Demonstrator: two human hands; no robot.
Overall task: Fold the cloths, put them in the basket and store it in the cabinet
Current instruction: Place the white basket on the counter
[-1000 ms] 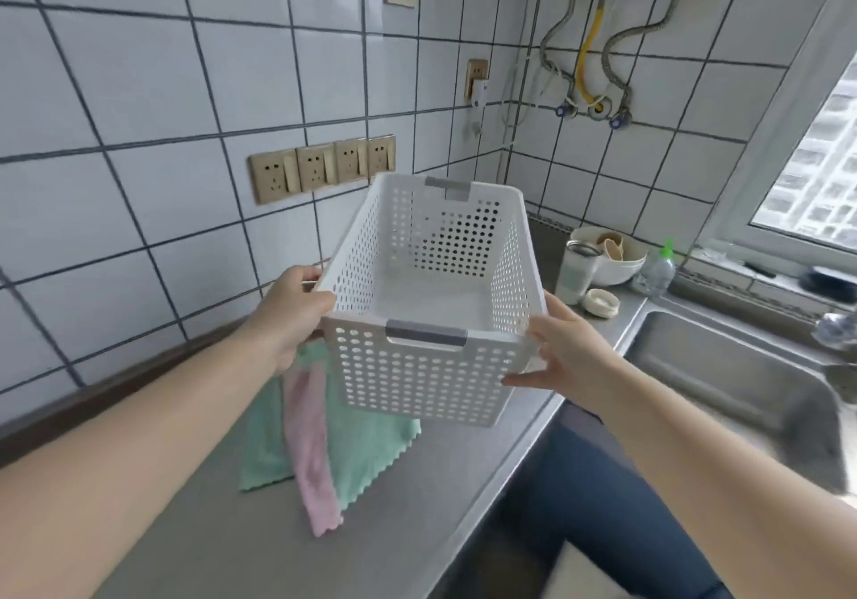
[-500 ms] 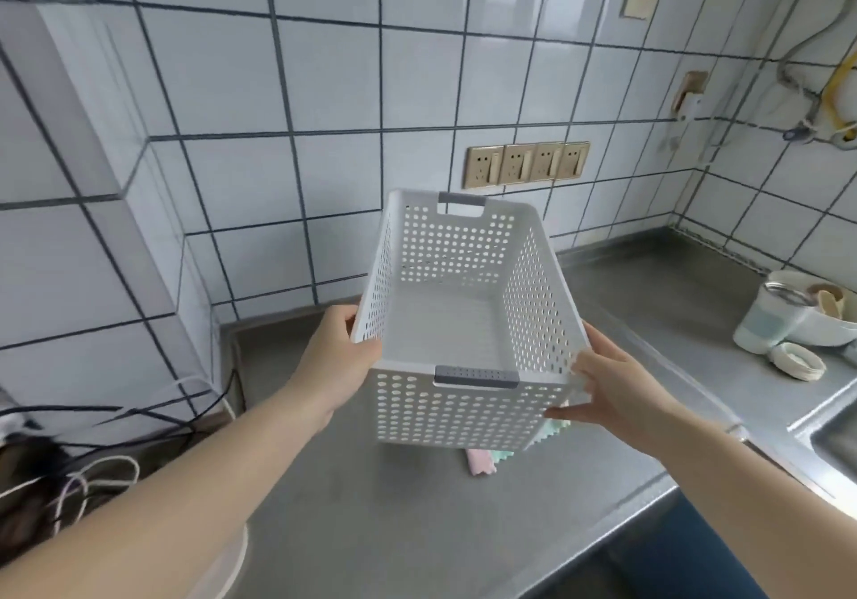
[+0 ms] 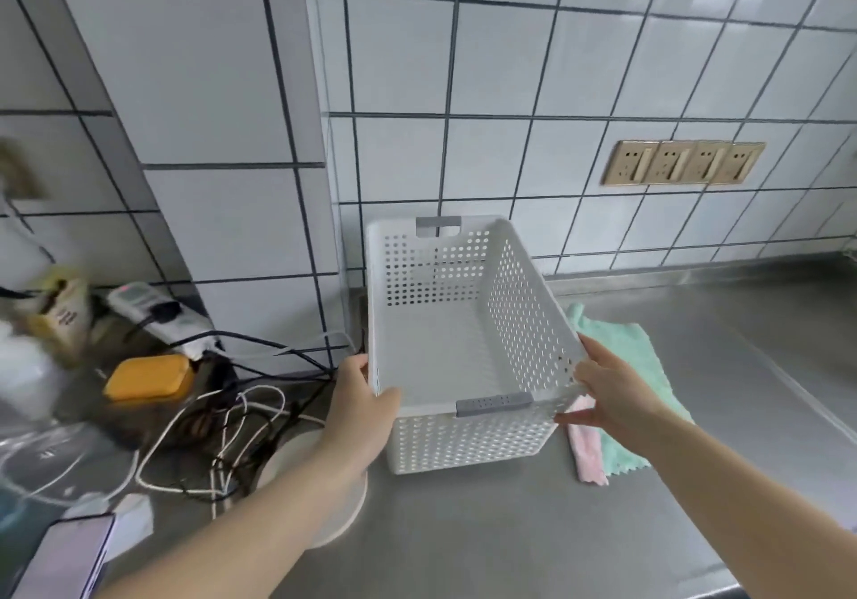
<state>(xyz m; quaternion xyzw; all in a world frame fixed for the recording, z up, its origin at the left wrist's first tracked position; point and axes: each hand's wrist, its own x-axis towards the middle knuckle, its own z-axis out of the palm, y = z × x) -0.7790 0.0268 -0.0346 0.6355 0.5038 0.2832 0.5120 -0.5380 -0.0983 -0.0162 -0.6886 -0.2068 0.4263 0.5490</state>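
Observation:
An empty white perforated basket (image 3: pixel 436 366) with grey handles sits low at the steel counter's left end, close to the tiled wall corner; I cannot tell whether its base touches the counter. My left hand (image 3: pixel 361 408) grips its near left corner, thumb over the rim. My right hand (image 3: pixel 612 394) holds the right side wall between thumb and fingers. A green cloth (image 3: pixel 640 357) lies flat on the counter right of the basket, partly hidden by my right hand. A pink cloth (image 3: pixel 586 454) lies on the green one's near left edge.
Left of the basket lie tangled cables (image 3: pixel 232 431), a power strip (image 3: pixel 157 315), a yellow block (image 3: pixel 148 378) and a white round lid-like object (image 3: pixel 334 501). A phone (image 3: pixel 65 557) is at bottom left. Wall sockets (image 3: pixel 681 162) sit above the bare counter (image 3: pixel 742 413) to the right.
Both hands have carried the basket left and down, from above the cloths to the counter's left end by the wall corner. The cloths now show to its right.

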